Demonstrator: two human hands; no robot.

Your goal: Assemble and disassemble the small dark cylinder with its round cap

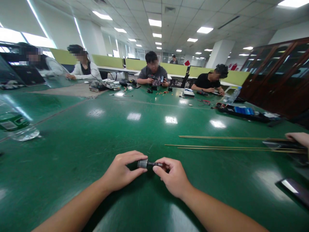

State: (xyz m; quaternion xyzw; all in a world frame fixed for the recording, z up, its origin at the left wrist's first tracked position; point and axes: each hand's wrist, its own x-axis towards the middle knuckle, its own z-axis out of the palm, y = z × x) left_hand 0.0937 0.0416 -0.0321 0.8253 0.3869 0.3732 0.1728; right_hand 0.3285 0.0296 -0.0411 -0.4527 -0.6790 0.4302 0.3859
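Grey cylinder [143, 164], shaft [152, 164] toward three o'clock
Left hand [119, 171] pinches cylinder, right hand [175, 177] pinches shaft, likely for steadiness.

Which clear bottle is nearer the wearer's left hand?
The green-labelled bottle at the left edge; the other bottle is farther off, toward the right.

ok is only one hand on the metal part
No, the left fingers hold the metal part around its thick end while the right fingers pinch its thin shaft.
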